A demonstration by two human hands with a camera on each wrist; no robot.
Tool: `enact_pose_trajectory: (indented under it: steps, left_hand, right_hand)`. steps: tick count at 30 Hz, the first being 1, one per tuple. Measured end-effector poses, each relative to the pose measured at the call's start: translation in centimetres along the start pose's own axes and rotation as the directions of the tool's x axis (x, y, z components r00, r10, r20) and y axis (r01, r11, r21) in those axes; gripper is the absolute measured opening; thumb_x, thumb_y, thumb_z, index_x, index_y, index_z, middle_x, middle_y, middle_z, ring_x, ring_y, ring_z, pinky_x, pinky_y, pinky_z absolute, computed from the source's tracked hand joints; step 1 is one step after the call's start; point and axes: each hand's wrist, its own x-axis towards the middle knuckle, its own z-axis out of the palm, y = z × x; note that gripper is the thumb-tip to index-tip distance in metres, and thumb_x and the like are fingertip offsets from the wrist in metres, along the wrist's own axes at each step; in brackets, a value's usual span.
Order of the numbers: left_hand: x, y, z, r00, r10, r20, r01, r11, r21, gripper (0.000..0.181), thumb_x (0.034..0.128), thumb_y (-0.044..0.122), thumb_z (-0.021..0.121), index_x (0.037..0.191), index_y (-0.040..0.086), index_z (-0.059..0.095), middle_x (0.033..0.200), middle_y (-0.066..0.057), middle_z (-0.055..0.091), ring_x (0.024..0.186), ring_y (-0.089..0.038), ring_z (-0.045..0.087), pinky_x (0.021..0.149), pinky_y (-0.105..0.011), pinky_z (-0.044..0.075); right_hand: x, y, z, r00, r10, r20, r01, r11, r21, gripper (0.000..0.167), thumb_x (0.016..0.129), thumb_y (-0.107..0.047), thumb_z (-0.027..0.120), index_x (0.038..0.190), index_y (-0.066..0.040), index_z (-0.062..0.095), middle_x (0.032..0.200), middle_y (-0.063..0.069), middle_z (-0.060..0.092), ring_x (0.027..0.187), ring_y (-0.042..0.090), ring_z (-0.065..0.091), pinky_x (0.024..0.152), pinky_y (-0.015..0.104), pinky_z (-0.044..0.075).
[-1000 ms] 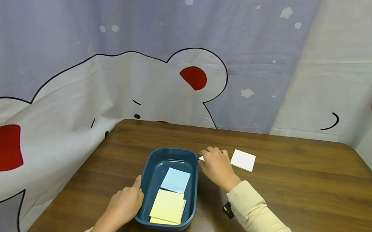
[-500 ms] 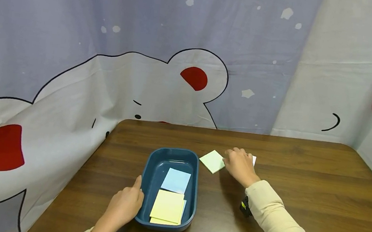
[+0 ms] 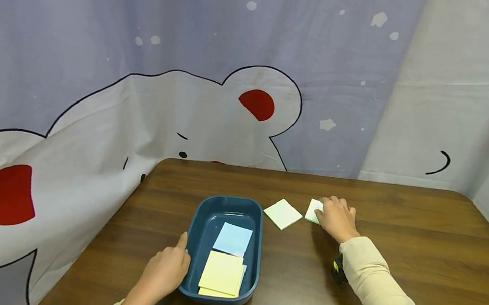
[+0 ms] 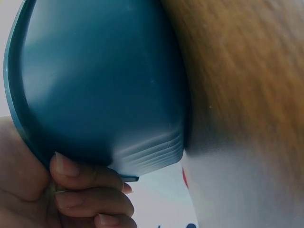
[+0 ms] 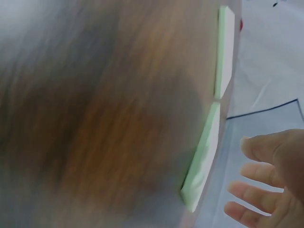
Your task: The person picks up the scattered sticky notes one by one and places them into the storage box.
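Note:
In the head view my left hand (image 3: 166,270) is at the left rim of a dark blue plastic box (image 3: 194,233). Its index finger points forward along the rim, while the other fingers curl against the outer wall in the left wrist view. Inside the box lie a light blue sticky-note pad (image 3: 233,239) and yellow sticky notes (image 3: 221,272), with a blue edge showing beneath. Over on the right, my right hand (image 3: 338,219) hovers over or touches a pale green sticky-note pad (image 3: 313,210), partly hiding it. Its fingers look loosely spread in the right wrist view.
Another pale green pad (image 3: 282,214) lies turned like a diamond between the box and the right hand. Everything stands on a brown wooden table (image 3: 419,255). Behind its far edge hangs a printed curtain (image 3: 346,73).
My right hand has moved right, away from the box's far right corner and over to the farther pad. The diamond-turned pad it covered now lies uncovered. My left hand stays at the box.

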Motion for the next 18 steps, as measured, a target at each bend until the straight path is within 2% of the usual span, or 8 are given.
enact_pose_trajectory:
  steps: [5, 10, 18]
  left_hand:
    - [0.0, 0.0, 0.1, 1.0, -0.005, 0.006, 0.005, 1.0, -0.002, 0.05, 0.0934, 0.014, 0.047, 0.138, -0.008, 0.043, 0.078, -0.021, 0.068, 0.053, -0.021, 0.052, 0.053, -0.042, 0.043]
    - [0.0, 0.0, 0.0, 1.0, 0.003, -0.008, -0.003, 1.0, 0.004, 0.05, 0.0929, 0.014, 0.047, 0.138, -0.008, 0.044, 0.078, -0.021, 0.068, 0.054, -0.022, 0.054, 0.053, -0.043, 0.043]
    - [-0.1, 0.0, 0.0, 1.0, 0.012, -0.015, -0.011, 1.0, 0.016, 0.05, 0.0927, 0.014, 0.048, 0.138, -0.008, 0.044, 0.078, -0.022, 0.068, 0.054, -0.024, 0.055, 0.053, -0.045, 0.044]
  right_hand:
    - [-0.1, 1.6, 0.2, 0.997, 0.03, 0.071, -0.032, 0.999, 0.028, 0.05, 0.096, -0.022, 0.055, 0.137, 0.004, 0.046, 0.14, 0.029, 0.043, 0.123, 0.049, 0.039, 0.087, 0.06, 0.03]
    - [-0.4, 2.6, 0.1, 0.983, 0.052, 0.175, -0.062, 0.997, 0.048, 0.058, 0.098, -0.024, 0.051, 0.144, 0.006, 0.033, 0.148, 0.033, 0.028, 0.128, 0.055, 0.03, 0.093, 0.068, 0.027]
    - [-0.3, 3.1, 0.1, 0.963, 0.057, 0.263, -0.076, 0.995, 0.063, 0.061, 0.1, -0.025, 0.046, 0.148, 0.005, 0.024, 0.152, 0.031, 0.021, 0.132, 0.055, 0.022, 0.096, 0.07, 0.024]
